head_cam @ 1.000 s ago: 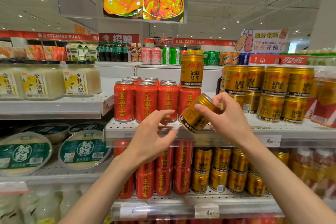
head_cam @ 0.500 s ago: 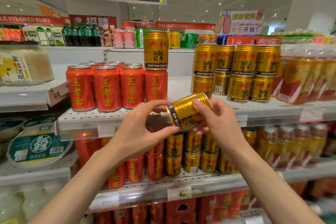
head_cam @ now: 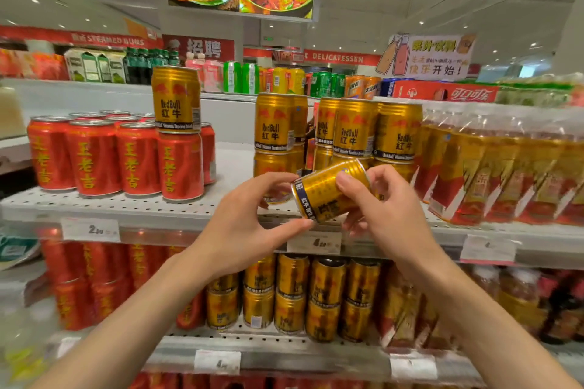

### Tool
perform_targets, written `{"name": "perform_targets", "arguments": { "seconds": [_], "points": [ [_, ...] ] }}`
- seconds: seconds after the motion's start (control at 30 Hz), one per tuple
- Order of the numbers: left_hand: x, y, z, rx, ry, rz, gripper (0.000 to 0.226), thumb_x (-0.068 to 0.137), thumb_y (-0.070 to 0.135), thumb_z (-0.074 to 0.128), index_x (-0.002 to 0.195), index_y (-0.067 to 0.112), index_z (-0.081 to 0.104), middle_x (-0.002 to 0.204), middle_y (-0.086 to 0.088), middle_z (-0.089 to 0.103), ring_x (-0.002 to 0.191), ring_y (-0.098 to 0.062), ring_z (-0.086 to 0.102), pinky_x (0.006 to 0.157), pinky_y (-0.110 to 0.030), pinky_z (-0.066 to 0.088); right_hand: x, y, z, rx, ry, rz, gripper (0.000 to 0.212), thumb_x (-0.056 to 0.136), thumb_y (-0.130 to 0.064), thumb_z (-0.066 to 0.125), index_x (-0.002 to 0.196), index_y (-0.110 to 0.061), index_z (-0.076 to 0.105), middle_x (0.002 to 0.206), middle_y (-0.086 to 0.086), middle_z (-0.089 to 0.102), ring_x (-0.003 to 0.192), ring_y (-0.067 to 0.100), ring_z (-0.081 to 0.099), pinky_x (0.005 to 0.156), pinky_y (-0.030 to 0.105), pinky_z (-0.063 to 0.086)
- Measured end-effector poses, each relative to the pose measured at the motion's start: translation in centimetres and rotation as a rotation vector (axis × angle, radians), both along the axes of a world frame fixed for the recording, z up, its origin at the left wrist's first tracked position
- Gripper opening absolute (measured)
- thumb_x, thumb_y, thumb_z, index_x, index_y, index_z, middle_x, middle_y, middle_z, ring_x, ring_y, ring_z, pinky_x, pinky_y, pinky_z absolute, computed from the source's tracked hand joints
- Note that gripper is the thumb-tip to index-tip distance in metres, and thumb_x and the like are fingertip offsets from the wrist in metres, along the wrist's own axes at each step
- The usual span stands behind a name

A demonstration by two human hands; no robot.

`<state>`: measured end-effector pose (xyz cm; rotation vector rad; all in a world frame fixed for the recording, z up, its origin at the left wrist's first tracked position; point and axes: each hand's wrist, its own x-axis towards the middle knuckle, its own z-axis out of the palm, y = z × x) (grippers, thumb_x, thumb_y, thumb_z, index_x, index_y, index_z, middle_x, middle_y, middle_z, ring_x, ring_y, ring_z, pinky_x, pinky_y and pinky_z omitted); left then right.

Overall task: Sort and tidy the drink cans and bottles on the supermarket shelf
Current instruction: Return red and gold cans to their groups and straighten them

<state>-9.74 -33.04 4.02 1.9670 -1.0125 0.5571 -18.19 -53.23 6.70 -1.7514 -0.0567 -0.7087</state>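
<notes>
A gold Red Bull can (head_cam: 328,193) is held tilted, almost on its side, in front of the shelf (head_cam: 126,208); it is pinched by the fingers of the right hand (head_cam: 384,215) around its body; its lower end is touched by the thumb and fingertips of the left hand (head_cam: 252,227); one more gold can (head_cam: 176,99) is seen standing on a red Wanglaoji can (head_cam: 180,166); stacked gold cans (head_cam: 354,128) are seen just behind the hands.

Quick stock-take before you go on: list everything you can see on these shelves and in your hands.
Held can: one, gold, tilted, in both hands.
Stray gold can: one, standing on a red can.
Red cans: several, upper shelf, left; more below.
Gold cans: stacked two high, upper shelf, centre; more below.
Bottle packs: amber, wrapped, upper shelf, right.
Price tags: white, on shelf edges.
Left hand: fingertips on the can's end.
Right hand: gripping the can.
</notes>
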Motion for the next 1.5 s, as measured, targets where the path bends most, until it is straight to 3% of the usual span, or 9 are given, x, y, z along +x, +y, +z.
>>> {"name": "perform_targets", "arguments": {
  "seconds": [0.17, 0.33, 0.43, 0.6, 0.67, 0.83, 1.07, 1.23, 1.5],
  "points": [
    [0.3, -1.4, -0.3, -0.002, 0.016, 0.065, 0.056, 0.083, 0.046, 0.080, 0.134, 0.032, 0.060, 0.116, 0.017, 0.063, 0.107, -0.002, 0.061, 0.081, -0.012, 0.049, 1.4, -1.3, 1.7, -0.232, -0.029, -0.043, 0.036, 0.088, -0.045, 0.074, 0.091, -0.023, 0.045, 0.092, 0.000, 0.067, 0.054, 0.014, 0.065, 0.049, 0.027, 0.051],
    [2.2, 0.5, -0.6, -0.159, 0.019, 0.311, 0.032, 0.086, 0.039, 0.077, 0.113, 0.028, 0.063, 0.106, 0.009, 0.063, 0.090, -0.006, 0.064, 0.066, -0.022, 0.053, 3.5, -1.5, 3.3, -0.660, -0.056, -0.146, 0.040, 0.086, -0.053, 0.071, 0.097, -0.026, 0.044, 0.097, -0.008, 0.063, 0.082, 0.012, 0.063, 0.072, 0.033, 0.058],
    [3.6, 1.0, 0.0, -0.178, 0.107, 0.392, 0.050, 0.087, 0.047, 0.075, 0.128, 0.027, 0.053, 0.116, 0.005, 0.060, 0.095, -0.009, 0.062, 0.081, -0.035, 0.057, 5.0, -0.6, 3.3, -0.892, -0.045, -0.213, 0.041, 0.088, -0.059, 0.065, 0.100, -0.027, 0.043, 0.106, -0.004, 0.062, 0.085, 0.018, 0.065, 0.073, 0.040, 0.059],
    [5.3, -0.2, 1.5, -0.102, 0.304, 0.304, 0.086, 0.085, 0.065, 0.068, 0.154, 0.035, 0.026, 0.148, 0.007, 0.047, 0.125, -0.015, 0.055, 0.106, -0.048, 0.051, 6.9, 0.8, 2.8, -1.108, -0.060, -0.376, 0.041, 0.093, -0.062, 0.055, 0.111, -0.028, 0.044, 0.115, -0.006, 0.052, 0.075, 0.015, 0.064, 0.066, 0.036, 0.061],
    [5.8, -0.8, 1.8, -0.144, 0.350, 0.237, 0.081, 0.083, 0.069, 0.067, 0.150, 0.044, 0.030, 0.148, 0.012, 0.049, 0.128, -0.014, 0.056, 0.107, -0.050, 0.050, 7.0, 0.8, 2.5, -1.117, -0.058, -0.407, 0.041, 0.095, -0.060, 0.053, 0.118, -0.026, 0.046, 0.120, -0.006, 0.052, 0.079, 0.015, 0.066, 0.067, 0.035, 0.061],
    [6.0, -1.6, 1.9, -0.178, 0.367, 0.136, 0.055, 0.093, 0.054, 0.066, 0.141, 0.048, 0.038, 0.113, 0.030, 0.062, 0.107, 0.003, 0.062, 0.102, -0.041, 0.054, 6.8, 0.8, 0.7, -1.045, -0.066, -0.421, 0.046, 0.096, -0.052, 0.056, 0.133, -0.025, 0.047, 0.125, -0.010, 0.056, 0.085, 0.011, 0.067, 0.066, 0.027, 0.057],
    [5.9, -0.9, 1.8, -0.162, 0.374, 0.062, 0.060, 0.097, 0.051, 0.062, 0.150, 0.053, 0.034, 0.120, 0.026, 0.064, 0.107, 0.009, 0.062, 0.091, -0.026, 0.052, 7.9, 1.0, -0.2, -1.017, -0.122, -0.443, 0.046, 0.096, -0.049, 0.059, 0.131, -0.021, 0.050, 0.123, -0.007, 0.057, 0.085, 0.015, 0.068, 0.059, 0.028, 0.056],
    [5.9, -1.0, 1.8, -0.157, 0.351, 0.084, 0.062, 0.096, 0.053, 0.062, 0.151, 0.053, 0.033, 0.126, 0.021, 0.064, 0.107, 0.010, 0.060, 0.095, -0.029, 0.052, 7.8, 0.4, 0.3, -1.020, -0.128, -0.387, 0.047, 0.095, -0.050, 0.060, 0.132, -0.022, 0.049, 0.125, -0.009, 0.056, 0.083, 0.014, 0.068, 0.065, 0.031, 0.060],
    [5.9, -1.1, 1.5, -0.180, 0.343, 0.127, 0.068, 0.092, 0.057, 0.065, 0.152, 0.052, 0.033, 0.135, 0.014, 0.065, 0.119, -0.006, 0.064, 0.104, -0.038, 0.053, 8.0, -0.2, 0.0, -0.941, -0.135, -0.329, 0.046, 0.095, -0.045, 0.063, 0.133, -0.023, 0.050, 0.123, -0.010, 0.059, 0.074, 0.005, 0.058, 0.065, 0.031, 0.060]
  ]
}}
